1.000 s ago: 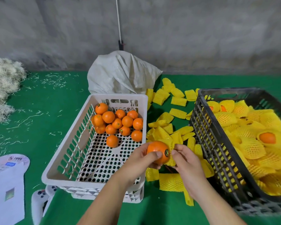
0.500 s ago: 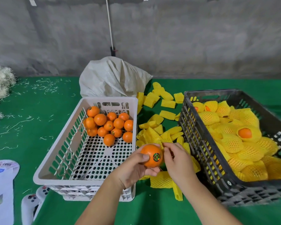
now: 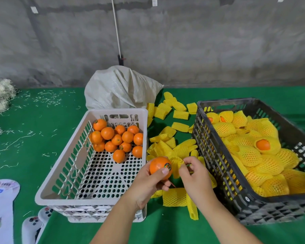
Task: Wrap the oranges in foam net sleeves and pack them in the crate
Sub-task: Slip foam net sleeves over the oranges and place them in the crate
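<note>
The right hand [image 3: 195, 175] has come off the orange [image 3: 160, 166] and now sits just beside it, fingers curled, pinching a thin green strip. The left hand [image 3: 149, 184] has turned the orange, so its round sticker faces the right hand.

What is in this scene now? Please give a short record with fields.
left hand: grips a bare orange
right hand: fingers curled at the yellow foam sleeves, grasp unclear
white crate: bare oranges at its far end
black crate: sleeved oranges
surface: green table, loose sleeves between the crates
behind: white sack
</note>
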`<state>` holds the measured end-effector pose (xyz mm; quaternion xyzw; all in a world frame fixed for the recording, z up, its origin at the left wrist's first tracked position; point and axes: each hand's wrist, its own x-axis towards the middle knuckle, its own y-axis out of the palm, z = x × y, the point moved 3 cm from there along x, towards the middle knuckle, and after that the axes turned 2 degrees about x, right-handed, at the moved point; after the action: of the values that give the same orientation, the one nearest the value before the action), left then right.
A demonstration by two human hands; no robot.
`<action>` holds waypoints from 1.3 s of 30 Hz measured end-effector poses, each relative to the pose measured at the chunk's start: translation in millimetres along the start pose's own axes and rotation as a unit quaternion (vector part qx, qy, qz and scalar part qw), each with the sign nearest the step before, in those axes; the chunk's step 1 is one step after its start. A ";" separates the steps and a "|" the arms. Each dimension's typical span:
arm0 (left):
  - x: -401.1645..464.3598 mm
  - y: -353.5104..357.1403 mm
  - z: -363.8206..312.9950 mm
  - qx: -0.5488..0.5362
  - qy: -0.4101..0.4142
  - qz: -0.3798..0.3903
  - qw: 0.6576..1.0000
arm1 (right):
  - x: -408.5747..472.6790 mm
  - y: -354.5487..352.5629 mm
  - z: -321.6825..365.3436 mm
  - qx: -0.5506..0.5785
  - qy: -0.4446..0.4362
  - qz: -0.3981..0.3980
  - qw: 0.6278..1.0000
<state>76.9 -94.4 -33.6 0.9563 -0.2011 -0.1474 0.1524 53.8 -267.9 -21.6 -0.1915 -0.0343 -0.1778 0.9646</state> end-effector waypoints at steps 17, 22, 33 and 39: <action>-1.8 2.8 1.9 0.080 0.060 0.019 0.995 | -17.6 -10.1 24.8 -0.103 -0.138 -0.005 0.985; 1.1 4.8 3.3 0.056 0.075 -0.035 0.995 | -26.2 -5.4 34.9 -0.089 -0.176 -0.011 0.980; 2.8 1.6 10.4 0.107 0.109 0.008 0.988 | -26.3 -11.4 39.5 -0.126 -0.176 -0.006 0.976; 8.0 5.7 8.5 0.188 0.185 -0.084 0.961 | -39.8 -13.0 45.8 -0.156 -0.260 -0.019 0.953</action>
<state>79.0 -104.8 -41.2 0.9918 -0.1125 0.0603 -0.0079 12.0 -248.6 20.0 -0.3785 -0.2595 -0.1437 0.8768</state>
